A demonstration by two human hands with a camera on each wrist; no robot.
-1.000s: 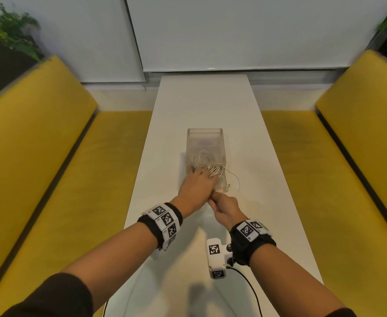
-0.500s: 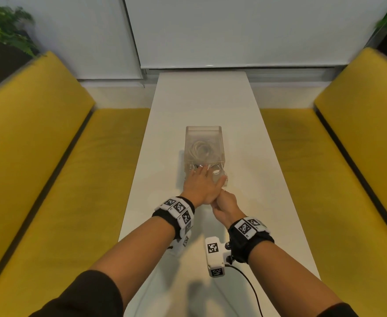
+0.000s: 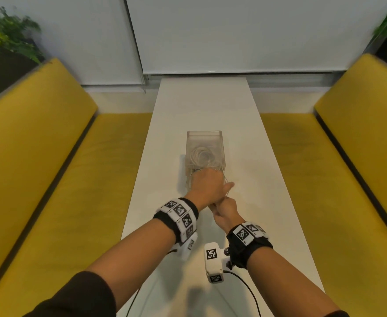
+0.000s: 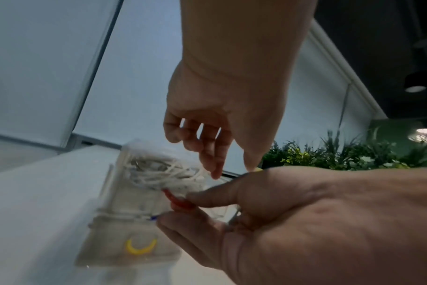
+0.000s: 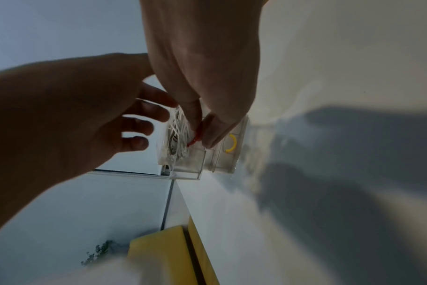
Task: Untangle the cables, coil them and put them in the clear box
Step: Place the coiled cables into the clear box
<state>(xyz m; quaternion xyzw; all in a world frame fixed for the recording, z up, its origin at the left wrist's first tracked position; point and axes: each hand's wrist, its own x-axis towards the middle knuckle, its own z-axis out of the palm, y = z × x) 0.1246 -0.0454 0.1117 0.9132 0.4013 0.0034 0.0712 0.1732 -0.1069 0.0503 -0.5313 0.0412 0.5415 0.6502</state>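
Note:
A clear box stands mid-table with a coil of white cables inside. My left hand hovers over the box's near end. Its fingers are spread, loosely bent and hold nothing. My right hand sits just below it, at the box's near side. Its thumb and forefinger pinch a small red band against the cable bundle. The right wrist view shows the same pinch on the red band, with the left hand beside it. A yellow band lies in a lower clear part in front of the box.
The long white table runs away from me between two yellow benches. A black cable trails from my right wrist over the near table. Plants stand at the back corners.
My left hand has drawn back toward me from over the coil, so the cables in the box now show. My right hand stays under it at the box's near end.

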